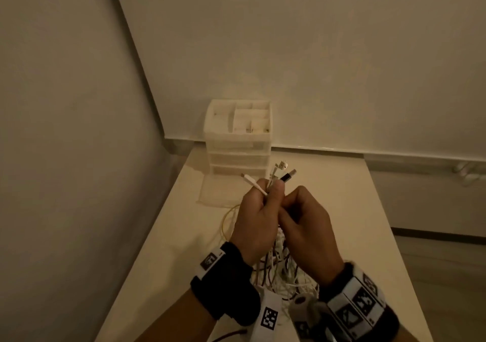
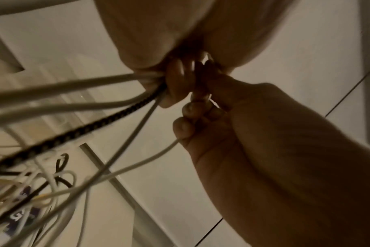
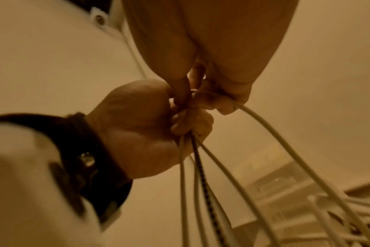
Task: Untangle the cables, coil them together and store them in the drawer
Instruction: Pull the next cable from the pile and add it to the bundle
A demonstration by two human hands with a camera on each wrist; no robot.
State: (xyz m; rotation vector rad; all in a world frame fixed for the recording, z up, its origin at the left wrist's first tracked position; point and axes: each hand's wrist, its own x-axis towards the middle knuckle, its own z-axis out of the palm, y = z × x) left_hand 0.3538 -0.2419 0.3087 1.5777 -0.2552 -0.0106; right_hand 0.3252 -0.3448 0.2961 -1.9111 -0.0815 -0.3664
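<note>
Both hands are raised over the pale table [image 1: 342, 210]. My left hand [image 1: 259, 204] grips a bunch of cables [image 1: 278, 268] just below their ends. A white plug [image 1: 249, 181], a black USB plug [image 1: 288, 176] and another white plug [image 1: 282, 164] stick up above its fingers. My right hand [image 1: 302, 218] is pressed against the left, its fingers curled round a white cable [image 2: 142, 163]. A black braided cable [image 2: 84, 130] and several white ones [image 3: 183, 192] hang from the left hand [image 3: 137, 127] down to a tangle on the table.
A translucent white drawer unit [image 1: 238, 154] stands at the table's far left against the wall, its bottom drawer [image 1: 214, 193] pulled out. A thin yellow cable [image 1: 225, 220] loops on the table left of my hands. A dark cable end [image 1: 234, 333] lies near the front edge.
</note>
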